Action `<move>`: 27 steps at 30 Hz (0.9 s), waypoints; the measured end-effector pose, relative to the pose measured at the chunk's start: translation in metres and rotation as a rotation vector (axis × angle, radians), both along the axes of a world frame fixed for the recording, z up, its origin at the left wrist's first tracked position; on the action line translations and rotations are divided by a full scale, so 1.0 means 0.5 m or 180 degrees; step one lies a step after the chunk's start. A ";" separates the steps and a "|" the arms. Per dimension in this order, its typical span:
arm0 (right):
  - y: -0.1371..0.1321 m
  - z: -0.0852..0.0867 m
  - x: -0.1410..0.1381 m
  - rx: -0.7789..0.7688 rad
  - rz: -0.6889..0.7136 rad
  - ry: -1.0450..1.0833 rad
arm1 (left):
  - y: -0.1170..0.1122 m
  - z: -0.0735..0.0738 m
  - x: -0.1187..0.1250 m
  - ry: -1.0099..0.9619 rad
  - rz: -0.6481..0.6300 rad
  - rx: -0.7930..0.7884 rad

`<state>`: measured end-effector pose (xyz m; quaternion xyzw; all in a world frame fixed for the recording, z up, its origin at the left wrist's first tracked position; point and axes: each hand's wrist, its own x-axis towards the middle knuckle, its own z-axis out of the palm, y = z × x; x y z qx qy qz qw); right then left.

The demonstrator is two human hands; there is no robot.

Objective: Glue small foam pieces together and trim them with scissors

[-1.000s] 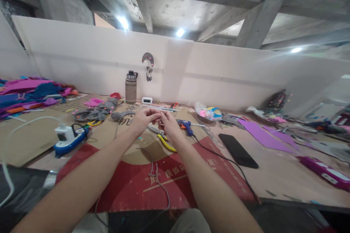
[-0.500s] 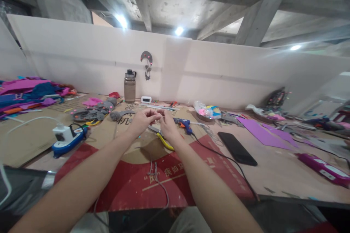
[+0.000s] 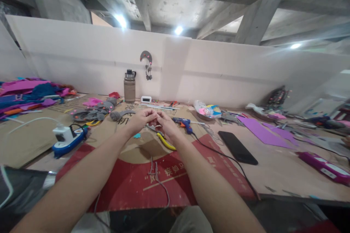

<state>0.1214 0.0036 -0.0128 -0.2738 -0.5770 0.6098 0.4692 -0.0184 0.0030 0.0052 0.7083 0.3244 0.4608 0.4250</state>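
I have the table (image 3: 279, 178) across my view; red-and-brown cardboard (image 3: 125, 193) covers its near middle; over that, my left hand (image 3: 140, 120) and right hand (image 3: 166, 126) meet, fingers bent and tips together, though I cannot tell whether they grasp anything; the blue glue gun (image 3: 187, 125) lies just right; a yellow-handled tool (image 3: 166, 142) lies below the right hand; a turquoise scrap (image 3: 137, 135) below the left.

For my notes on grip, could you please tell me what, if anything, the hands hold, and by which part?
It cannot be told: the left hand and right hand meet, hiding anything pinched between them.
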 end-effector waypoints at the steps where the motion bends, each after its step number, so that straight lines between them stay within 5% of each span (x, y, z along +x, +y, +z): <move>1: 0.001 0.001 0.001 -0.0052 0.0043 0.0113 | 0.000 -0.001 0.003 -0.0184 -0.0036 -0.0073; 9: -0.003 0.017 0.011 -0.0219 0.0286 0.0499 | -0.006 0.011 0.013 -0.1126 0.0102 -0.0355; 16: 0.004 0.011 0.010 0.0460 -0.0555 -0.0319 | -0.009 0.010 0.014 -0.0621 0.0353 -0.0034; 21: 0.010 0.002 0.008 0.1405 -0.1019 -0.0863 | -0.013 0.009 0.012 -0.0161 0.0681 0.0263; 27: 0.018 -0.017 0.011 0.1875 -0.1309 -0.1228 | -0.007 0.007 0.008 0.0485 0.0523 0.0180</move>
